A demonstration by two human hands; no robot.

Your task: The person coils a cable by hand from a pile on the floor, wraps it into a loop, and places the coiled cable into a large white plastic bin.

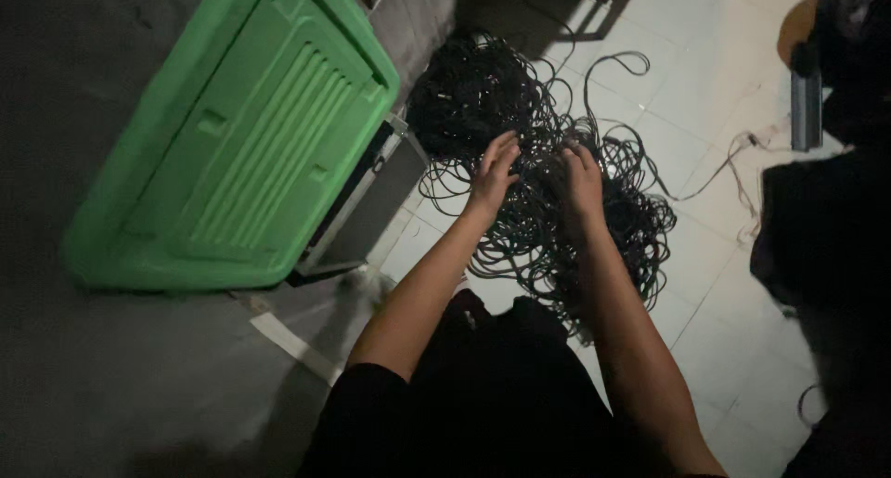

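Observation:
A big tangled heap of thin black cable [520, 144] lies on the white tiled floor. Both my arms reach forward into it. My left hand [495, 174] rests on the heap's near side with fingers spread and curled among the loops. My right hand [583, 179] sits just to its right, fingers bent down into the strands. Whether either hand pinches a particular strand is hard to tell in the dim light. Loose loops spread to the right and towards me.
A green plastic bin lid [241, 135] lies tilted at the left over a flat dark case [357, 209]. A thin cable [733, 162] runs right towards a grey device [806, 107]. Dark bundles fill the right edge. My dark clothing is at the bottom.

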